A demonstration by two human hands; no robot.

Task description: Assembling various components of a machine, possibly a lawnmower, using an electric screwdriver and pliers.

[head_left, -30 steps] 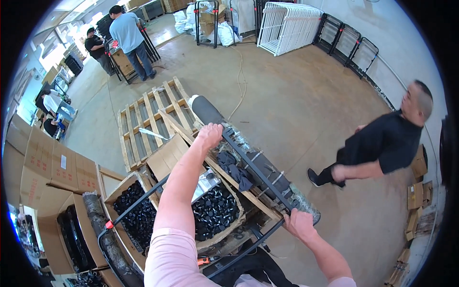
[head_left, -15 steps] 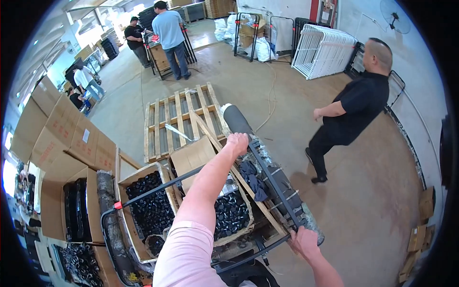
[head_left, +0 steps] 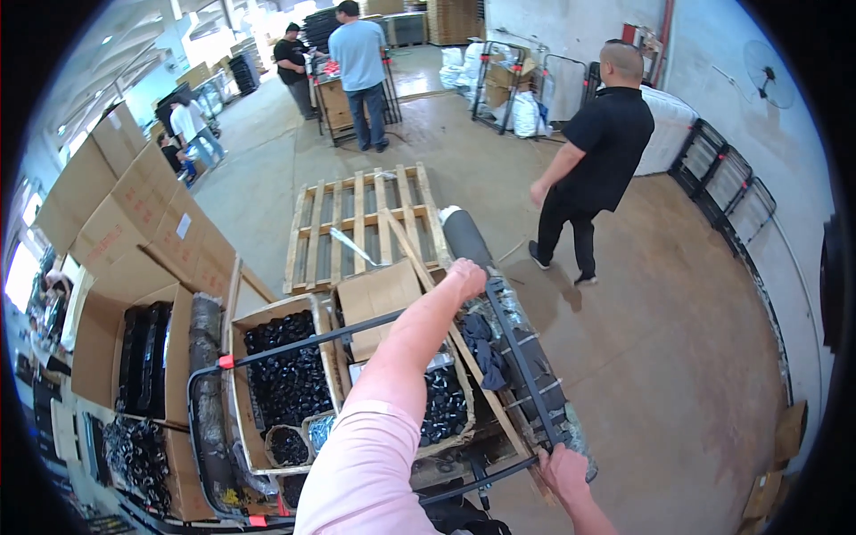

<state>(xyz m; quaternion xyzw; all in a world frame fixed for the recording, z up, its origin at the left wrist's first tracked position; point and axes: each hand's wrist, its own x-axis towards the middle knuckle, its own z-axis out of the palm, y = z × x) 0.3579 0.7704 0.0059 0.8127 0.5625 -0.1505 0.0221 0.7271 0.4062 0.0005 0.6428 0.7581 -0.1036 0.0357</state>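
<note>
My left hand (head_left: 467,278) reaches forward in a pink sleeve and is closed at the far corner of the cart's black tube frame (head_left: 522,357), right above a long dark roll (head_left: 471,239) wrapped in clear film. My right hand (head_left: 563,470) is closed on the near corner of the same frame, by the roll's near end. Inside the frame stand open cardboard boxes of small black parts (head_left: 285,383), a folded cardboard sheet (head_left: 382,294) and a slanting wooden slat (head_left: 419,267).
A wooden pallet (head_left: 361,223) lies on the concrete floor just ahead of the cart. A person in black (head_left: 593,152) walks at the right. Two people (head_left: 357,62) stand at a far cart. Stacked cardboard boxes (head_left: 134,223) line the left, black racks (head_left: 727,174) the right wall.
Both hands keep their places on the frame. The view has tilted up and swung. The person in black has moved from the right edge to ahead of the cart.
</note>
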